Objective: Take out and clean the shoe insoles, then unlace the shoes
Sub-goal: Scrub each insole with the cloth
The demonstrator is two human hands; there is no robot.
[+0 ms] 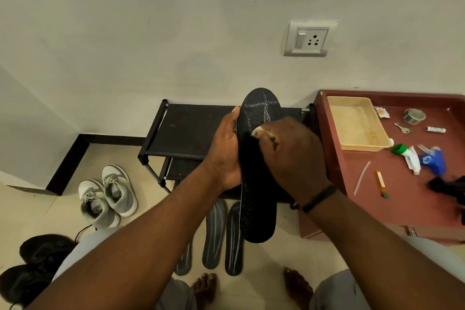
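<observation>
My left hand (225, 148) grips the left edge of a black insole (256, 206) and holds it upright in front of me. My right hand (292, 153) pinches a small white wipe (257, 131) and presses it on the insole's upper half. Three grey insoles (214, 234) lie side by side on the floor below. A pair of grey sneakers (108, 196) with laces stands on the floor at the left. A pair of black shoes (32, 267) sits at the bottom left, partly hidden by my left arm.
A black shoe rack (186, 128) stands against the wall behind the insole. At the right a maroon table (392, 194) carries a cream tray (357, 123), keys, tape, a blue spray bottle (432, 161) and small items. My bare feet are at the bottom.
</observation>
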